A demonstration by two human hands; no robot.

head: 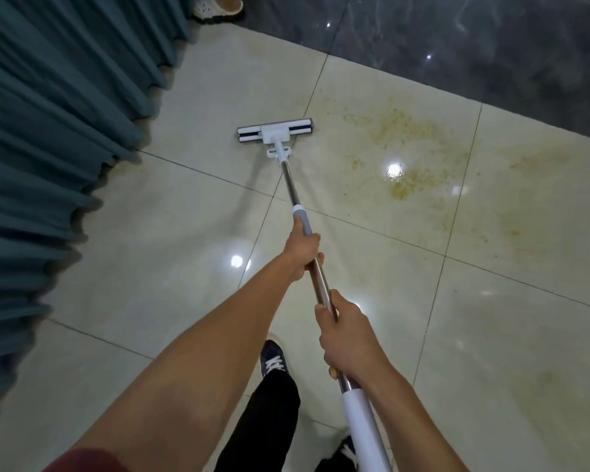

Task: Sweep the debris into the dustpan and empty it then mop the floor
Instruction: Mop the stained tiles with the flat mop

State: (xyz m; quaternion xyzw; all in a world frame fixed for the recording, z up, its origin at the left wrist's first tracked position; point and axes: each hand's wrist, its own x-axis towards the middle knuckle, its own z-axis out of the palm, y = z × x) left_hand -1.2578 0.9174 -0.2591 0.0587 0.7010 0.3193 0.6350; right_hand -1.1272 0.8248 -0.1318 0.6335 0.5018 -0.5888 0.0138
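left hand (302, 248) and right hand (346, 338) clasping mop (276, 131), head flat on floor (184, 267)

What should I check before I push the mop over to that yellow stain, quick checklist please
1. Left hand grips the mop handle: ok.
2. Right hand grips it lower down: ok.
3. Mop head flat on the floor: ok.
4. Head on the stain: not ok, stain lies to its right.
5. Curtain apart from the head: ok.
6. Mop head wet: cannot tell.
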